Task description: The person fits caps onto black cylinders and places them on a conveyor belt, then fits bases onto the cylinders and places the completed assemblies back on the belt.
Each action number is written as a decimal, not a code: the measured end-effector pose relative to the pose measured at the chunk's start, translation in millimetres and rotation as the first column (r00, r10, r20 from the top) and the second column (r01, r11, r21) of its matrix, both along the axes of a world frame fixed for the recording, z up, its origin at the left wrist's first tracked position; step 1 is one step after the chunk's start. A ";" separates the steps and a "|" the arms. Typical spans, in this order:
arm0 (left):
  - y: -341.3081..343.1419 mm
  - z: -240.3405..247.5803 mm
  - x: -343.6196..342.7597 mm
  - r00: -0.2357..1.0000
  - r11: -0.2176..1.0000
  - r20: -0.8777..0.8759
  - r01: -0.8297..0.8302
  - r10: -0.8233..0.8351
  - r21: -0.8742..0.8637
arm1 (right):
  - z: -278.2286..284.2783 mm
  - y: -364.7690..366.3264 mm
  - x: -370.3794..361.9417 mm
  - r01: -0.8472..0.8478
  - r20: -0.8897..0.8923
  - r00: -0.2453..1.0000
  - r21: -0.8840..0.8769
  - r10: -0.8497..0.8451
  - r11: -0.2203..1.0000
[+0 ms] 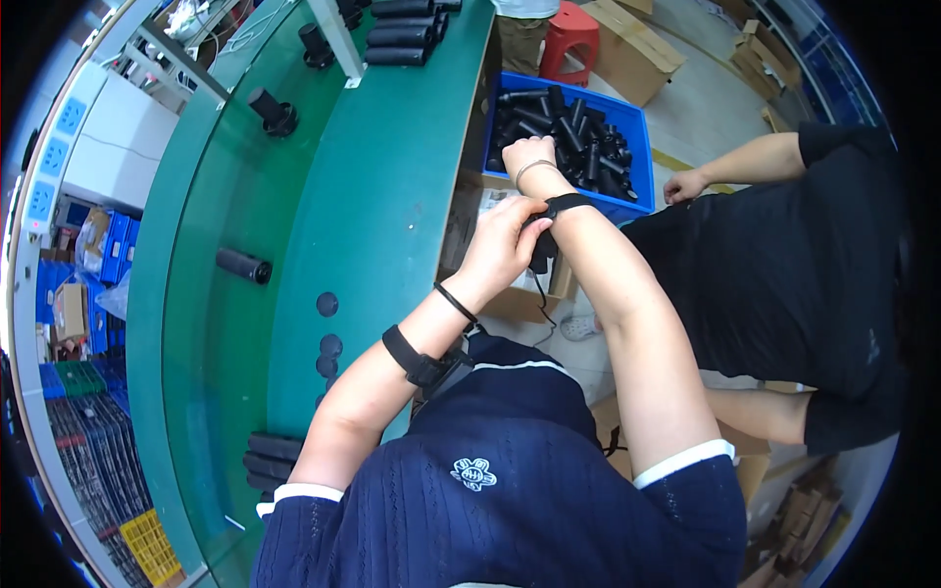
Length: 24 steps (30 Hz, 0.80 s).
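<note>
My left hand (508, 233) reaches across to my right forearm, thumb and fingers pinching a black wrist strap (567, 203) worn there. My right hand (529, 155) is held out in a fist over the near edge of a blue bin (642, 162), a thin bracelet (534, 169) round its wrist; nothing shows in its fingers. Just below the strap hangs a black object (540, 257), partly hidden by my left hand, with a thin cable under it. Black cylinders (573, 132) fill the bin. Another black strap with a small device (426, 367) sits on my left forearm.
A green workbench (382, 196) runs along my left, carrying a black cylinder (243, 265), round black discs (327, 304) and stacked black tubes (400, 34). At my right stands a person in black (765, 265). Cardboard boxes (627, 49) and a red stool (570, 41) are beyond the bin.
</note>
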State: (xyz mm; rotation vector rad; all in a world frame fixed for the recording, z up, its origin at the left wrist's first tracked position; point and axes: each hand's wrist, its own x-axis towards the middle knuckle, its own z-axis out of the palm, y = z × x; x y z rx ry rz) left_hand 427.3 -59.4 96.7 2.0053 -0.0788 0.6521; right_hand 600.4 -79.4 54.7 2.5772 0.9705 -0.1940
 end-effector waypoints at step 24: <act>-58.5 -1.5 93.5 0.994 0.996 -0.073 0.089 -0.087 0.029 | -80.0 -88.7 120.3 0.505 -0.322 0.673 -0.458 -0.666 0.732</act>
